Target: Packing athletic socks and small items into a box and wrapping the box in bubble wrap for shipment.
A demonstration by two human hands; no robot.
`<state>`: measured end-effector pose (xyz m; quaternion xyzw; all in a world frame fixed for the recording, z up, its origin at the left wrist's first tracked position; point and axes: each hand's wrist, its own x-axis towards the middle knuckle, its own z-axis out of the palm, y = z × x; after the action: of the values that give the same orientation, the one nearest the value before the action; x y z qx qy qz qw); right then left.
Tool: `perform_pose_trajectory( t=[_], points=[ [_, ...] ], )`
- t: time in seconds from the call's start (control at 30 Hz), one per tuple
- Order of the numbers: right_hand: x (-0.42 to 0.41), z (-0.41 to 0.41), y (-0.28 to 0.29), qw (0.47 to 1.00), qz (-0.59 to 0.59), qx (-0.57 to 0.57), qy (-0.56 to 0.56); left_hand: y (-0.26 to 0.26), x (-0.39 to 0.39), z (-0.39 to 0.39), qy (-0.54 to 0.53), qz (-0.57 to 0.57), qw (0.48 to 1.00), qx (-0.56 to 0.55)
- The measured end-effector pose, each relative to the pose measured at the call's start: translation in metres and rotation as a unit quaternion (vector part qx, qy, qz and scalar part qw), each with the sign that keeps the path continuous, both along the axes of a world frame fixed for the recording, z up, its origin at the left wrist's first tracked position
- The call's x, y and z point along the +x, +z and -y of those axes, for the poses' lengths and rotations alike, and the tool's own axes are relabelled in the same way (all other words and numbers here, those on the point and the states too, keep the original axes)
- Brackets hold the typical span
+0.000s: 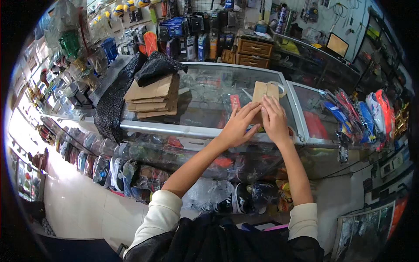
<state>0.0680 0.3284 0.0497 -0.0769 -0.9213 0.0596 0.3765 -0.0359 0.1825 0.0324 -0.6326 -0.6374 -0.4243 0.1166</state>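
Both hands meet over a small cardboard piece [260,89] on a glass-topped display counter [209,88]. My left hand [241,121] reaches its extended fingers to the near part of the cardboard, thumb apart. Beside it, my right hand [273,115] lays its fingers flat on top. The near part of the cardboard is hidden under the hands. At its far right edge is a roll of tape [282,90], partly overlapping it. A thin, pale pointed object [247,94] lies left of the cardboard. Close to my left fingertips is a red item bearing writing [234,101].
Flattened cardboard pieces [154,95] are stacked left on the counter, under black bubble wrap [158,68]; more wrap [113,104] drapes over the front edge. Bagged goods [356,114] lie right. Wrapped shoes [242,198] fill the lower shelf. Wooden drawers [254,47] stand behind.
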Motion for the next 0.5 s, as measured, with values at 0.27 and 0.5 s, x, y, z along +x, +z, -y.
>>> perform_pose_trajectory(
  t=[0.27,0.5],
  points=[
    [-0.025,0.041,0.022,0.998,-0.06,0.023,0.013,0.028,-0.026,0.098,0.013,-0.035,0.999,-0.033],
    [-0.111,0.164,0.039,0.987,-0.042,0.055,0.148,0.036,-0.1,0.216,0.096,-0.039,0.994,0.02]
  ],
)
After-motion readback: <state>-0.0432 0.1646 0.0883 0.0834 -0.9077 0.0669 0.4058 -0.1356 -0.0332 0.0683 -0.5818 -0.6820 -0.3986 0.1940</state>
